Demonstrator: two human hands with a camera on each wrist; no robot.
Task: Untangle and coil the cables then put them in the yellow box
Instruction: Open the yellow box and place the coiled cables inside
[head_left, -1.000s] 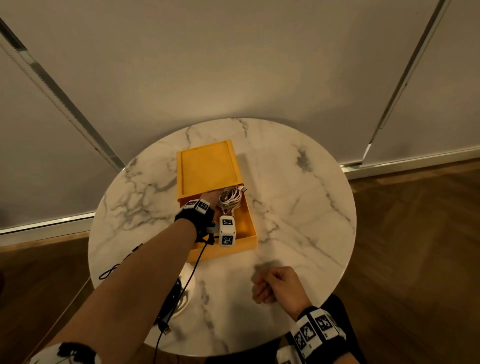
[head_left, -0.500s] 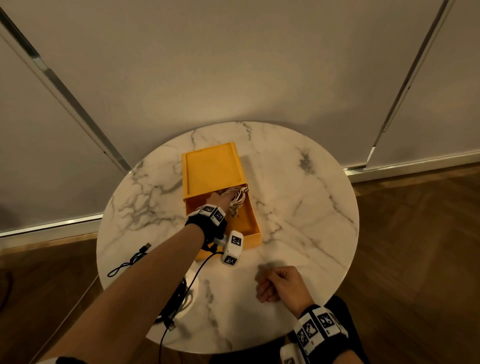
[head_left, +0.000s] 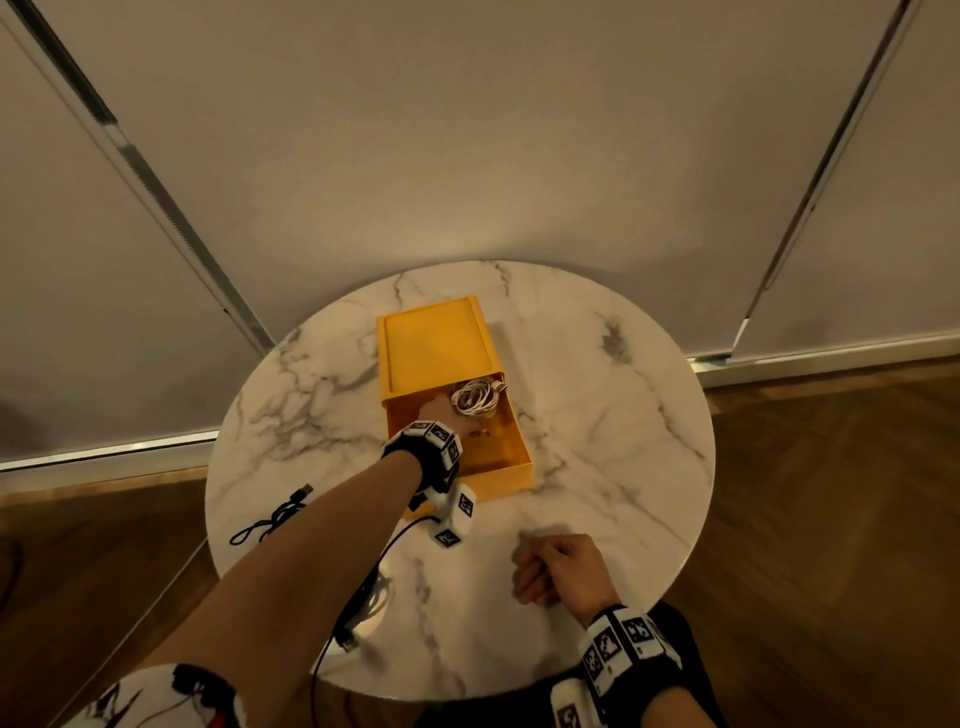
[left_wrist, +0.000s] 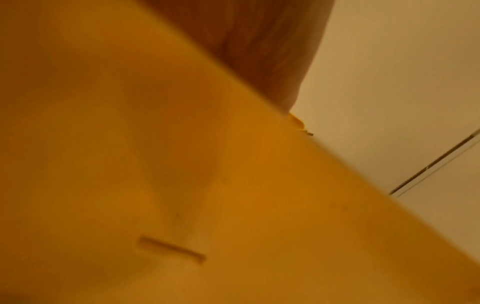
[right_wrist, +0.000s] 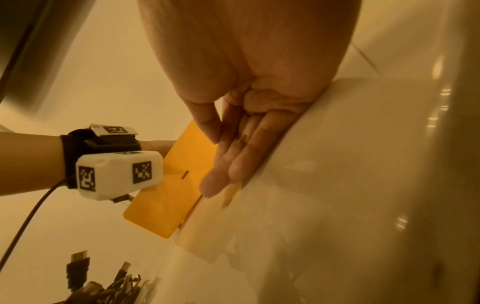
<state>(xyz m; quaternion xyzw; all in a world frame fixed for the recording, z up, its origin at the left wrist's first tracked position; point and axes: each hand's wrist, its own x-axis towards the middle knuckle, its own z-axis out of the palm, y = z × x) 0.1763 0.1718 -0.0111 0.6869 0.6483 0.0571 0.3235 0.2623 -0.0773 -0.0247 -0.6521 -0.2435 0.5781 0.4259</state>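
The yellow box (head_left: 521, 453) stands mid-table with its lid (head_left: 434, 347) slid back over the far half. A coiled white cable (head_left: 474, 399) lies in the open part, at the far right corner. My left hand (head_left: 435, 411) reaches into the box just left of the coil and touches its edge; its fingers are hidden, so a grip cannot be told. The left wrist view shows only the box's yellow wall (left_wrist: 233, 185). My right hand (head_left: 551, 570) rests on the marble with relaxed fingers (right_wrist: 233, 156), holding nothing.
A loose black cable (head_left: 274, 517) lies near the table's left edge. More tangled cables (head_left: 366, 603) sit under my left forearm, and their plugs (right_wrist: 78, 265) show in the right wrist view. The round marble table (head_left: 623, 415) stands against a wall.
My left hand has brought the white coil down from above the box into its far right corner. The right hand has stayed in place.
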